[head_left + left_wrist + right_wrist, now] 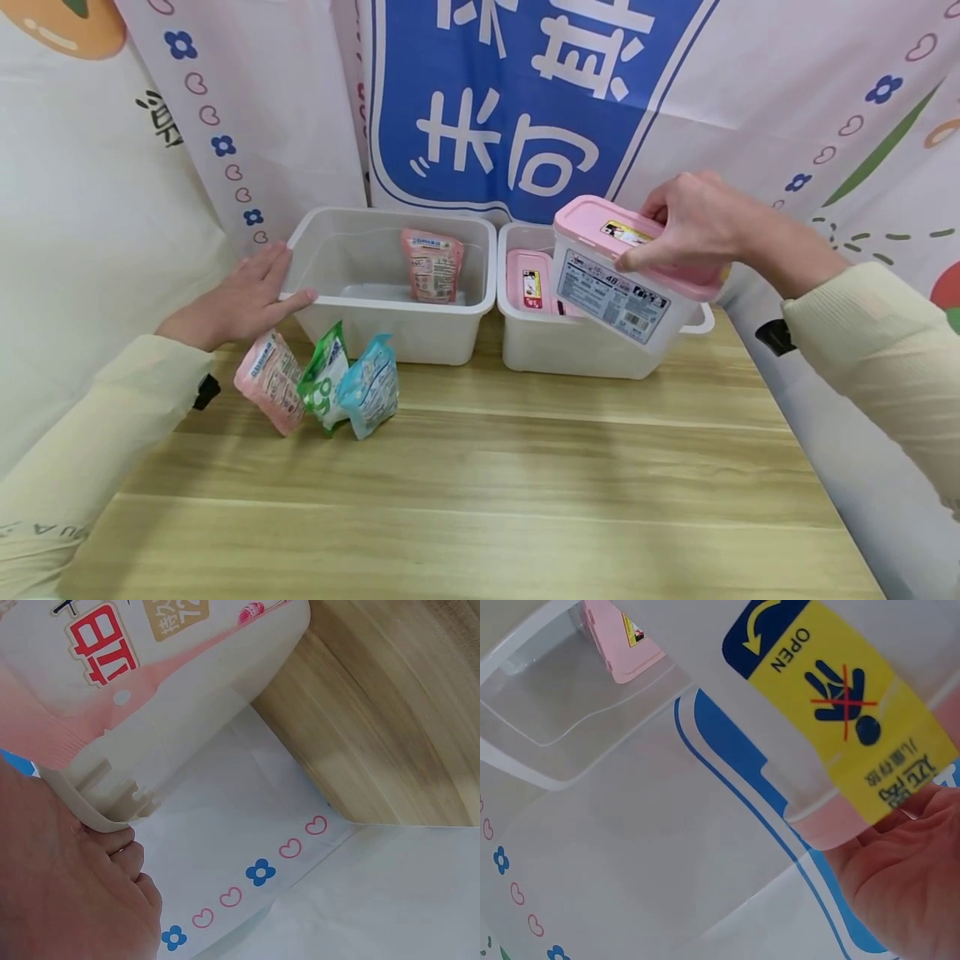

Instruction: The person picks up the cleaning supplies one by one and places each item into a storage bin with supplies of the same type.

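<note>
My left hand (243, 297) rests on the rim at the left end of a white plastic bin (393, 332), its fingers extended and thumb over the front corner. A pink pouch (432, 268) stands inside that bin. By the left forearm, a second pink pouch (272, 383), a green-and-white pouch (326, 383) and a light-blue pouch (371, 389) stand on the table. My right hand (693, 221) grips a white tub with a pink lid (611, 296) by its lid, tilted above the right white bin (570, 354). Another pink-lidded tub (528, 283) lies in that bin.
Both bins stand side by side at the back of the wooden table (480, 500). Behind them hangs a printed cloth (300, 100) with a blue panel. The table's right edge drops off beside the right forearm.
</note>
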A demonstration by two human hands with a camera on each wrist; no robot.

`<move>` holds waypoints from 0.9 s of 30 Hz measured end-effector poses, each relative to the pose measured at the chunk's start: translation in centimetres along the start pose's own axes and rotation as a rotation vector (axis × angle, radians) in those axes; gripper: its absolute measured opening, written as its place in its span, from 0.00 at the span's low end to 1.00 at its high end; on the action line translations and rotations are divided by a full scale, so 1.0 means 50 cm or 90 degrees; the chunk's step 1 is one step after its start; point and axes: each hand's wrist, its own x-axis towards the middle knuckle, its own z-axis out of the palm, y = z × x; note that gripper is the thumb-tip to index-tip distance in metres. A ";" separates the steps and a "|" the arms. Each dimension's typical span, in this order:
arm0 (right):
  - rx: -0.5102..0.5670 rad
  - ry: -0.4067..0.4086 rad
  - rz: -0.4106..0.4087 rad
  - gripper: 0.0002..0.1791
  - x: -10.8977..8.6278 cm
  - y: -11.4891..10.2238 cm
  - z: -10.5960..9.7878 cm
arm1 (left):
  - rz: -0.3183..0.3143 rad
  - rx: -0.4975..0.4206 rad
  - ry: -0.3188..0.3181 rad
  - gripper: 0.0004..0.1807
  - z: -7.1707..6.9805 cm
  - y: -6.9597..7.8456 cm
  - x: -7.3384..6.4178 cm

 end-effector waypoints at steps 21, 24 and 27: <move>0.042 0.013 0.132 0.46 0.031 0.066 -0.019 | -0.001 0.007 0.004 0.53 -0.004 0.005 -0.002; 0.046 0.030 0.149 0.46 0.033 0.066 -0.019 | 0.003 0.004 0.010 0.52 -0.003 0.005 -0.002; 0.052 0.033 0.165 0.44 0.036 0.063 -0.019 | 0.005 -0.002 0.014 0.52 -0.001 0.005 -0.002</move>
